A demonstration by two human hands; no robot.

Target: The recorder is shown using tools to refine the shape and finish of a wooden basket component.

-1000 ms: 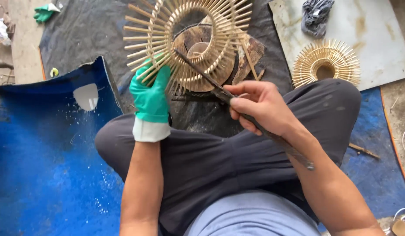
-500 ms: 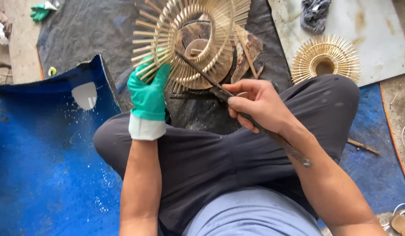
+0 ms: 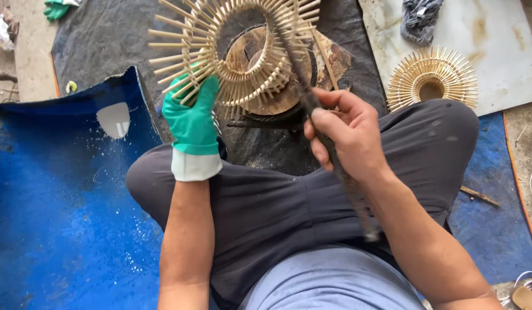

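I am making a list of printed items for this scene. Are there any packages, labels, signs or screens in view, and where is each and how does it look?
None can be seen: no package, label, sign or screen.
The left hand, in a green glove, holds only a bare round bamboo-stick frame; the right hand grips a long dark tool.

I counted two bamboo sunburst rings: one (image 3: 237, 46) at the upper middle of the frame, one (image 3: 431, 77) at the upper right on a pale board (image 3: 495, 51). I saw two green gloves, one worn on the left hand (image 3: 192, 117) and a spare (image 3: 56, 8) at the top left corner. There was one long dark tool (image 3: 329, 143), gripped in the one bare hand, the right hand (image 3: 349, 135). One blue plastic sheet (image 3: 53, 218) filled the lower left, and one grey rag (image 3: 419, 17) lay at the top right.
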